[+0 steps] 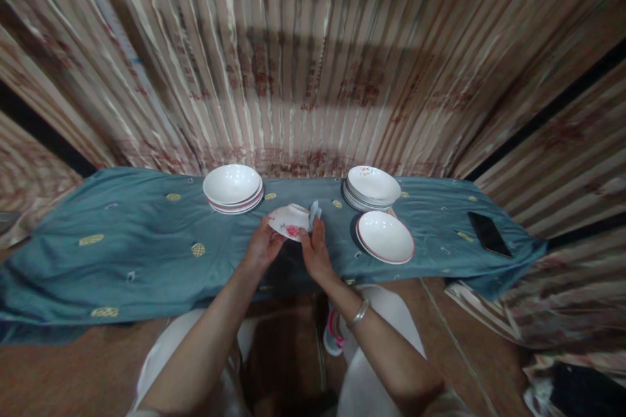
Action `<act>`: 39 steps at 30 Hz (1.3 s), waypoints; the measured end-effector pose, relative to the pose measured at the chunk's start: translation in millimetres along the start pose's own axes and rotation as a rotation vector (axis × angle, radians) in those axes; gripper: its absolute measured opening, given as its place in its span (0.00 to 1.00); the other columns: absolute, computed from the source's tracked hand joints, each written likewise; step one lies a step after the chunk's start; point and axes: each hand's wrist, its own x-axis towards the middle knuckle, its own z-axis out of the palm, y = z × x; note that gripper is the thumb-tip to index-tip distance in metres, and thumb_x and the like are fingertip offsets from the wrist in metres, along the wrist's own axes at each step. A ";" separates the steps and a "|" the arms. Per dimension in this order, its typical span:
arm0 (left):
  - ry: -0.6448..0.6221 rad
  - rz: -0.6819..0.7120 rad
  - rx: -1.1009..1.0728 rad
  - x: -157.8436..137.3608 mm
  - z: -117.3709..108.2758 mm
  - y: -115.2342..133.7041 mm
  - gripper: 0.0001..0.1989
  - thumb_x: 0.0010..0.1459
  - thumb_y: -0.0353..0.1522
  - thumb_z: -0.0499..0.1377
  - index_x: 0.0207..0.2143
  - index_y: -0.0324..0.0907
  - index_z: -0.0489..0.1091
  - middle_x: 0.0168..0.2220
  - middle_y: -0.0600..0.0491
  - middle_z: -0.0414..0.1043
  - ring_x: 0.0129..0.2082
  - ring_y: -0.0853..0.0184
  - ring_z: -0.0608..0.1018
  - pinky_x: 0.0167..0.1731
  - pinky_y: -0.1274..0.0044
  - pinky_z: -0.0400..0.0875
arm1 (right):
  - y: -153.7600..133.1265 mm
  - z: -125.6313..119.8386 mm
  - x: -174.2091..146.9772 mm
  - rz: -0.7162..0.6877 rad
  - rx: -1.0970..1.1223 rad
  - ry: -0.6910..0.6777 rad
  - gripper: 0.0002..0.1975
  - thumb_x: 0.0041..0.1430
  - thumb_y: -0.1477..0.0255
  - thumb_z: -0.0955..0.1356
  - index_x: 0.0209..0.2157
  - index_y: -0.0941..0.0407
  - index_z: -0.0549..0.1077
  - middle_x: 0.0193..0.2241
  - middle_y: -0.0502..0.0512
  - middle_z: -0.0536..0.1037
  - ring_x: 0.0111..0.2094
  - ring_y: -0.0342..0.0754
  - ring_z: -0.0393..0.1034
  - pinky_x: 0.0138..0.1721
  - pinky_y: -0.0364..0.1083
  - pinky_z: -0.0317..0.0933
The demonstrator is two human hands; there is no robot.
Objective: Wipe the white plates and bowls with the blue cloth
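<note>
A white bowl (283, 220) with a pink flower on its outside is held tilted, its foot ring turned up and away from me. My left hand (264, 246) grips its left rim, fingers closed on it. On the other side my right hand (315, 251) presses a pale blue cloth (314, 212) to the bowl, its thumb on the bowl's outside. Part of the cloth is hidden behind the fingers. Beyond the bowl to the left stands a stack of white bowls (233, 186) with red rims.
To the right stand another stack of white dishes (374, 186) and, nearer me, a smaller red-rimmed pile (386, 236). A black phone (489, 233) lies at the right end of the teal tablecloth (161, 228). A striped curtain (293, 78) hangs behind the table.
</note>
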 end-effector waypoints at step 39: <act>0.088 0.055 0.056 -8.2 3.6 -23.1 0.18 0.65 0.35 0.54 0.52 0.33 0.70 0.42 0.44 0.80 0.45 0.61 0.80 0.53 0.70 0.69 | -6.1 -43.1 35.5 -0.278 -0.022 0.053 0.20 0.65 0.73 0.59 0.56 0.57 0.70 0.56 0.63 0.73 0.59 0.54 0.65 0.62 0.57 0.58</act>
